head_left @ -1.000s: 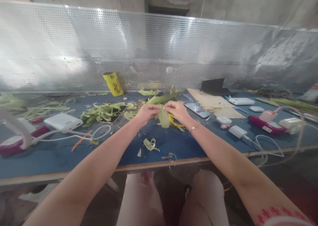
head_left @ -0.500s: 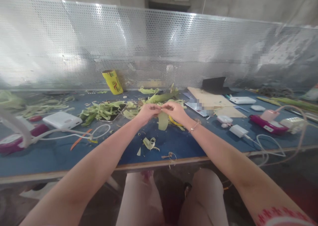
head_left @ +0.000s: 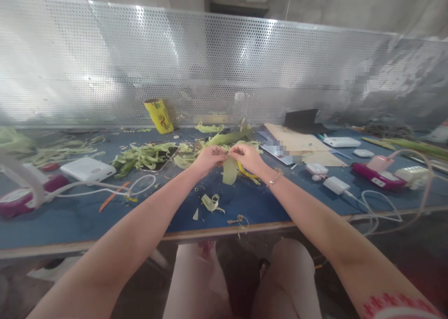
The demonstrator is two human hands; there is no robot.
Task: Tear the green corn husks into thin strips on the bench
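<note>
My left hand [head_left: 212,157] and my right hand [head_left: 246,158] meet fingertip to fingertip over the middle of the table. Between them they pinch the upper end of a pale green leaf strip [head_left: 229,171], which looks like corn husk and hangs down from the fingers. The pinched end itself is hidden by my fingertips. Just behind the hands lies a heap of green leaves [head_left: 227,137]. A bunch of curled leaf strips [head_left: 145,158] lies to the left, and a yellow band [head_left: 247,171] is under my right hand. Small peeled scraps [head_left: 212,202] lie in front.
A yellow cardboard tube [head_left: 159,116] stands tilted by the perforated metal screen [head_left: 196,53]. White power banks [head_left: 87,169], purple power strips [head_left: 374,176] and looping cables lie on both sides. A phone [head_left: 278,154] and brown paper [head_left: 297,137] lie at the right. The table's front edge [head_left: 227,232] is above my knees.
Both hands stay in nearly the same place, still pinching the leaf strip. Only the fingertips have shifted slightly.
</note>
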